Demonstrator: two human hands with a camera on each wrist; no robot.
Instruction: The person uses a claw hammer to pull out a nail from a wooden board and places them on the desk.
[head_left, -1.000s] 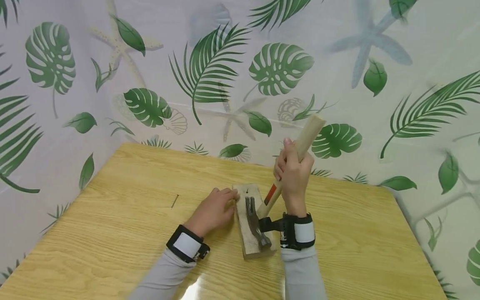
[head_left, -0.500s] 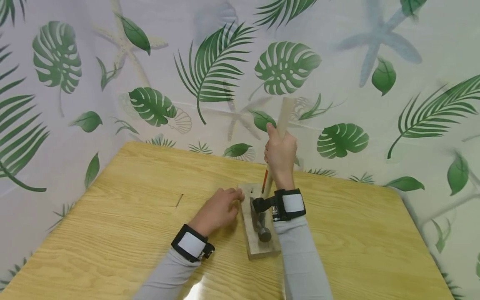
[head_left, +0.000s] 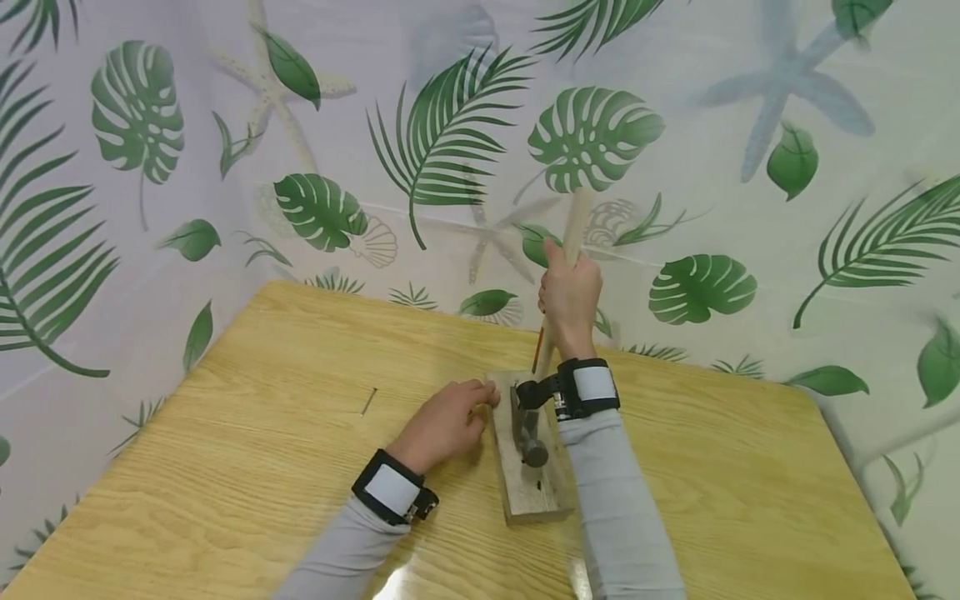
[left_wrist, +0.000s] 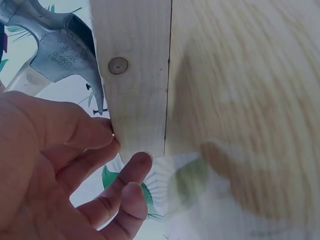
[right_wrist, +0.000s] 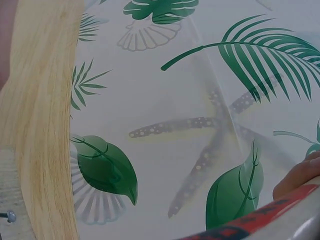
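Hammer point(head_left: 534, 417) head sits on wood block point(head_left: 528, 492) mid-desk point(head_left: 262, 433), handle rising steeply toward 12 o'clock. Right hand point(head_left: 570, 296) wraps the handle high up, straight above the head. Left hand point(head_left: 447, 419), fingers loosely bent, presses the block's edge from 9 o'clock, nearer the nail point(left_wrist: 96, 111).

Small stamped characters sit on the steel head of the hammer point(left_wrist: 60, 47) in the left wrist view, too small and blurred to read. The red label point(right_wrist: 250, 222) on its wooden handle shows no legible lettering.
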